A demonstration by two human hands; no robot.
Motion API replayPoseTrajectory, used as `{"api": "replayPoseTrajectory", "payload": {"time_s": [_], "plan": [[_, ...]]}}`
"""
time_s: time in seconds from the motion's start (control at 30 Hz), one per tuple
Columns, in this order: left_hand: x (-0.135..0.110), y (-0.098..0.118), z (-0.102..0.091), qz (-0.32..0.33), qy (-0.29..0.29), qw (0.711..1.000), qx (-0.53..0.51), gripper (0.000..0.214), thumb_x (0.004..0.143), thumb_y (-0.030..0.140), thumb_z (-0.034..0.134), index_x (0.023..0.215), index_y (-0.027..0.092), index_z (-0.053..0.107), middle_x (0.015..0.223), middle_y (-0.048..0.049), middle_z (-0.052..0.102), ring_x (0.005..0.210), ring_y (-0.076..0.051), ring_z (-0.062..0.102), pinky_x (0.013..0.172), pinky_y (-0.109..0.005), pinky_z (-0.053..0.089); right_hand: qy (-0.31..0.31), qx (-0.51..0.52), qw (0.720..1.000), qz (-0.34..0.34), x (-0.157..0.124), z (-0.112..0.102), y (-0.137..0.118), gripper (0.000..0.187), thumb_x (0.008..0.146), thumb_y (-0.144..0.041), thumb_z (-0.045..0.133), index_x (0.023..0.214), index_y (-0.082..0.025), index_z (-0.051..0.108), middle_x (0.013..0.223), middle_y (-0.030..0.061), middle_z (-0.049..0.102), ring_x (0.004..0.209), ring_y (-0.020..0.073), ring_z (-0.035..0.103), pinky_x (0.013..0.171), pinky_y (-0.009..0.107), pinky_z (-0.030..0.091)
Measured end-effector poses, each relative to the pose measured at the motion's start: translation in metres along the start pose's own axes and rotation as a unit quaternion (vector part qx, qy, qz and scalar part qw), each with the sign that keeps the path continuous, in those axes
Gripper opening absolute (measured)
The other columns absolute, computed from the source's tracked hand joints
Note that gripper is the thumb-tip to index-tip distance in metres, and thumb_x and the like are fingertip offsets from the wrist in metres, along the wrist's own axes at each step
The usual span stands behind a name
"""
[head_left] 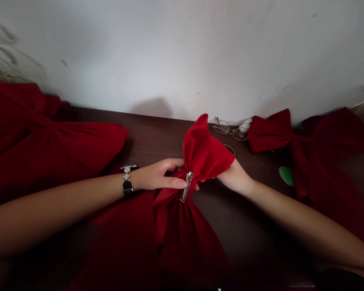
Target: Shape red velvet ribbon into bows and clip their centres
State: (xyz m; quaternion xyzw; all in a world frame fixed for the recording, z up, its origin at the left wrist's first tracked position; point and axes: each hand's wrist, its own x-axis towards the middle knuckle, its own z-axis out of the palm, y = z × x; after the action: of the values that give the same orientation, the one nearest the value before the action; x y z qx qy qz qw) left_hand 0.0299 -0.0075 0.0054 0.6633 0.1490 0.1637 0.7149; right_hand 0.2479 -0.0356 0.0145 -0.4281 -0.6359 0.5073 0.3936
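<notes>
A red fabric bow [208, 153] is held up in the middle of the view, its gathered centre turned towards me. Across that centre sits a silver metal hair clip [186, 188]. My left hand [166, 174] is closed on the bow's centre from the left, thumb against the clip. From the right, my right hand [234, 176] grips the bow from behind; the cloth hides most of its fingers. Long red tails [188, 238] hang below the clip.
Large red bows lie at the left [48, 133] and the right [309, 141] of the dark brown table [157, 137]. Glasses [230, 129] rest near the white wall [170, 52]. A green round thing [286, 176] is beside the right bow.
</notes>
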Motion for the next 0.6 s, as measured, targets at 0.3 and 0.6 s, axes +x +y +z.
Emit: {"api": "replayPoseTrajectory", "payload": {"time_s": [0.3,0.6], "plan": [[0.0022,-0.0037,-0.0007,-0.02,0.159,0.984,0.077,0.035,0.081,0.04,0.068,0.101,0.012,0.065,0.105,-0.0083,0.071,0.094,-0.021,0.066,0.085,-0.032,0.052,-0.09,-0.1,0.986,-0.095,-0.0027,0.0029,-0.0005,0.01,0.075,-0.01,0.058,0.068,-0.016,0.06,0.067,0.0007,0.067,0.062,0.0123,0.062,0.062,0.025,0.052],[0.0056,0.0009,0.0055,-0.011,0.101,0.994,-0.033,0.028,0.092,0.035,0.054,0.101,0.011,0.066,0.098,-0.0101,0.073,0.085,-0.018,0.069,0.082,-0.03,0.053,-0.151,-0.067,0.981,-0.1,0.0035,0.0006,0.0013,0.026,0.082,-0.005,0.049,0.058,-0.015,0.054,0.055,-0.0014,0.06,0.056,0.0089,0.059,0.061,0.021,0.05]]}}
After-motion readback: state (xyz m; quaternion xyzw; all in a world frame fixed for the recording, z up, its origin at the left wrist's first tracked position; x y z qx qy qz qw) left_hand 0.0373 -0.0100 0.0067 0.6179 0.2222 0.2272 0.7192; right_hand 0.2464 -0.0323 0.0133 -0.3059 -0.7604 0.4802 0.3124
